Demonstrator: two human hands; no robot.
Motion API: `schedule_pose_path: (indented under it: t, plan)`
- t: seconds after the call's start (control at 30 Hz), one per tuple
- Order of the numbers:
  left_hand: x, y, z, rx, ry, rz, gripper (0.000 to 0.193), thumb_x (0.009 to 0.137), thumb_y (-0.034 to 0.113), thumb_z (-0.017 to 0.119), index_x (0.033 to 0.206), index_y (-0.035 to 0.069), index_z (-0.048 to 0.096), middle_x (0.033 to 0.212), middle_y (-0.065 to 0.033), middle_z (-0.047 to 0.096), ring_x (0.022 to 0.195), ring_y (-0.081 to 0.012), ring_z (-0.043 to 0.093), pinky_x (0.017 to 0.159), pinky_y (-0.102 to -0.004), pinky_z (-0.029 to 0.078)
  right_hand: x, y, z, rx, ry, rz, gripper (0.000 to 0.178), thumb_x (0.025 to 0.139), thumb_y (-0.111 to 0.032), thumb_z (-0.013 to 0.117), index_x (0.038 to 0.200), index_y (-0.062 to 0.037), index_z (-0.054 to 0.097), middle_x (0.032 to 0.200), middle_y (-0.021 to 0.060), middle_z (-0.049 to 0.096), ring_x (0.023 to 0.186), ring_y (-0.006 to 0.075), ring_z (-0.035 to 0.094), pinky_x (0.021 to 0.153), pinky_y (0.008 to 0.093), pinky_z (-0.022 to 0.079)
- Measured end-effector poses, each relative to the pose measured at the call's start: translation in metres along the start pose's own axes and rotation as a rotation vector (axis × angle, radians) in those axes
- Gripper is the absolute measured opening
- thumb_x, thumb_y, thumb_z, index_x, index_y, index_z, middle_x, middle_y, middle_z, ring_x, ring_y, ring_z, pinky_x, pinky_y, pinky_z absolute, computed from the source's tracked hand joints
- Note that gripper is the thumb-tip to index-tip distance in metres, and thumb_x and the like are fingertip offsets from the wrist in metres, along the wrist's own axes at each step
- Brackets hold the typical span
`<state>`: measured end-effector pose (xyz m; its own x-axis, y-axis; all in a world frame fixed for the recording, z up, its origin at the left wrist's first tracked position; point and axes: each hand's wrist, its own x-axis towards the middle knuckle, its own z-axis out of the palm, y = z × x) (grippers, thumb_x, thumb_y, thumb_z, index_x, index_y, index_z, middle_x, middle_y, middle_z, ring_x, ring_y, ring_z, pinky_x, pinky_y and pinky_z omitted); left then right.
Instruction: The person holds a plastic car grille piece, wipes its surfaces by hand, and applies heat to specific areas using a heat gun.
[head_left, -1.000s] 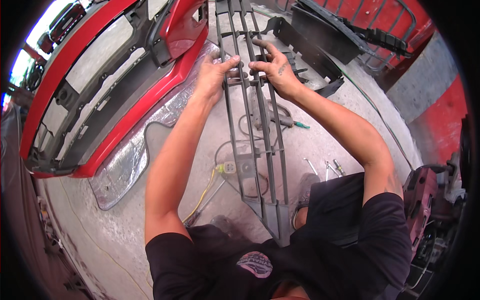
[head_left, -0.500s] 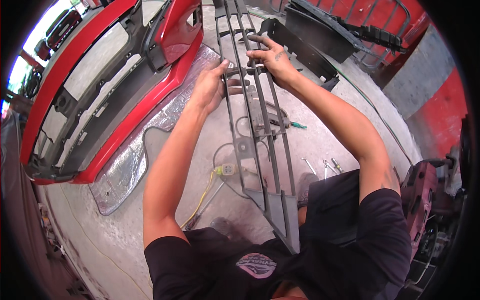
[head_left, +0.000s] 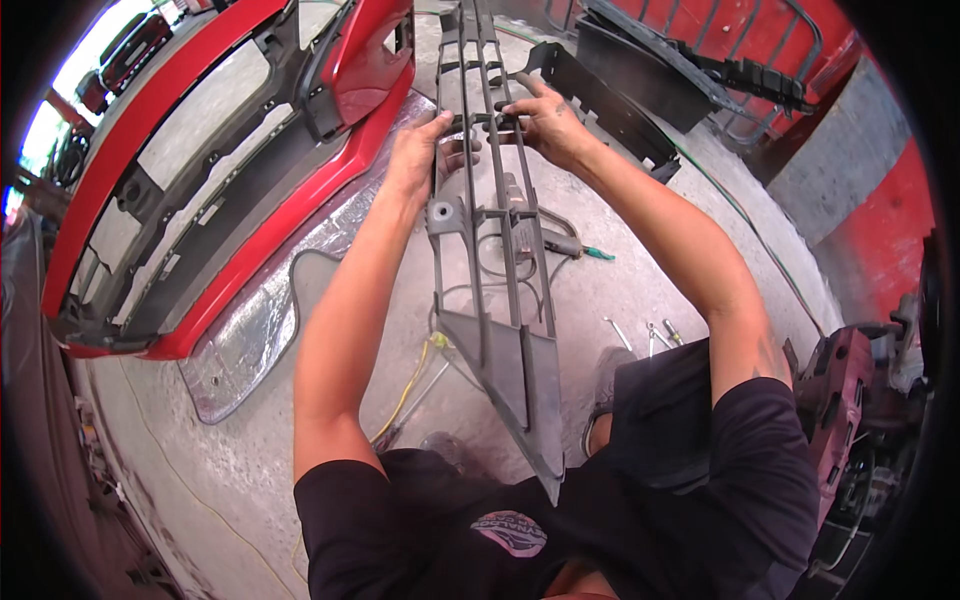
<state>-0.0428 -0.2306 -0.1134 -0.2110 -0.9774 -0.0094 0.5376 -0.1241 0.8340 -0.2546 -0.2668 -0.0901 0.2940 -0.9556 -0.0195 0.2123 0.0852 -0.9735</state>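
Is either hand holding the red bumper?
No, the left hand and right hand both hold the gray grille instead.

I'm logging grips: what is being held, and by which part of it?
A long dark slatted grille: the left hand holds its left edge, the right hand its right-side slats, both along the upper part in view.
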Motion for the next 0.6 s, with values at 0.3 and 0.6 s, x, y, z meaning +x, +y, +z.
schedule_pose_path:
  t: [0.3,0.6]
  plan:
    - [-0.007,0.011,0.005,-0.030,0.144,-0.217,0.035,0.101,0.033,0.058,0.116,0.001,0.057,0.104,-0.0144,0.067,0.085,-0.0304,0.070,0.073,-0.0439,0.061,0.006,-0.001,0.004,0.077,-0.042,-0.027,0.040,0.100,-0.009,0.056,0.137,0.0017,0.048,0.109,0.0141,0.067,0.091,0.0248,0.073,0.078,0.0402,0.064]
    - [-0.005,0.004,0.006,-0.020,0.161,-0.181,0.031,0.100,0.031,0.060,0.113,0.002,0.061,0.097,-0.0138,0.069,0.081,-0.0283,0.069,0.071,-0.0403,0.058,0.012,0.011,-0.002,0.068,0.019,0.005,0.031,0.102,-0.016,0.055,0.128,0.0015,0.055,0.111,0.0171,0.069,0.095,0.0293,0.072,0.082,0.0420,0.062]
